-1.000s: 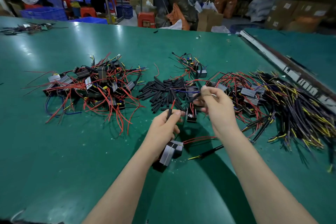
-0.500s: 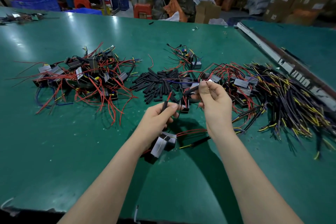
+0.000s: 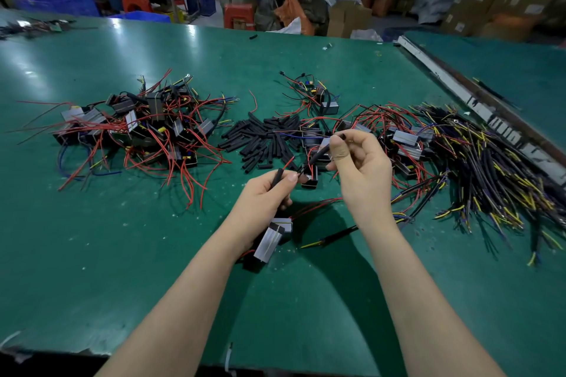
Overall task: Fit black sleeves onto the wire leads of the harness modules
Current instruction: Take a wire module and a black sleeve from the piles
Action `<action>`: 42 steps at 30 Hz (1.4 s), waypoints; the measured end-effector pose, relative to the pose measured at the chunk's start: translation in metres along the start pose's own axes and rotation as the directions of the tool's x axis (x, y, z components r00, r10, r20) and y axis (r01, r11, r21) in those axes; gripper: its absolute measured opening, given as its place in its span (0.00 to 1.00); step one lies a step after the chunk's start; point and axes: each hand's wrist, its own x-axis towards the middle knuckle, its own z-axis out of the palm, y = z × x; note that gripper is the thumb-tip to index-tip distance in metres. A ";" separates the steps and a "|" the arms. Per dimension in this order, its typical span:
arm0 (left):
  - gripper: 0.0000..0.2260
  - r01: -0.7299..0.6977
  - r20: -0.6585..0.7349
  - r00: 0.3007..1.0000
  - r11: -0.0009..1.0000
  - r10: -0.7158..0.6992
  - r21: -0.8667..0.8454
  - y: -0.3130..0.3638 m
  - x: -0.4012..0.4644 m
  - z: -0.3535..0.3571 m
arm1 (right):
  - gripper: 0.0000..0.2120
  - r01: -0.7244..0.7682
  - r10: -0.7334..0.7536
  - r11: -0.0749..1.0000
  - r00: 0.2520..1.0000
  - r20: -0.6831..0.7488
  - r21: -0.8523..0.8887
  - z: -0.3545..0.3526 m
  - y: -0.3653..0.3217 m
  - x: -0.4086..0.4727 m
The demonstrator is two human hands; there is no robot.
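My left hand pinches a red wire lead with a black sleeve on it; the red tip sticks out above the sleeve. Below that hand hangs a grey and black harness module with red leads trailing right. My right hand holds another black sleeve between thumb and fingers, slanting down toward my left hand. A pile of loose black sleeves lies just beyond both hands.
A heap of modules with red wires lies at the left. More modules and a bundle of black and yellow cables lie at the right. A metal rail edges the green table. One loose cable lies under my right wrist.
Both hands stay close together over the same spot; the right hand's sleeve has tilted down toward the left hand. The camera has dipped slightly toward the table.
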 end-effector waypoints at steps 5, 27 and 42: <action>0.10 -0.011 -0.018 1.000 1.000 0.010 -0.014 0.000 0.000 -0.001 | 0.03 -0.024 0.023 0.999 0.999 -0.030 -0.022 0.002 0.004 -0.002; 0.09 -0.014 -0.032 0.999 1.000 0.014 0.006 -0.001 0.000 -0.001 | 0.03 -0.123 0.125 0.989 0.992 -0.014 0.077 0.005 0.004 -0.001; 0.08 -0.006 -0.019 1.000 0.999 0.007 0.038 -0.005 0.003 -0.001 | 0.04 0.018 -0.021 0.986 1.000 -0.016 -0.164 0.003 0.008 -0.005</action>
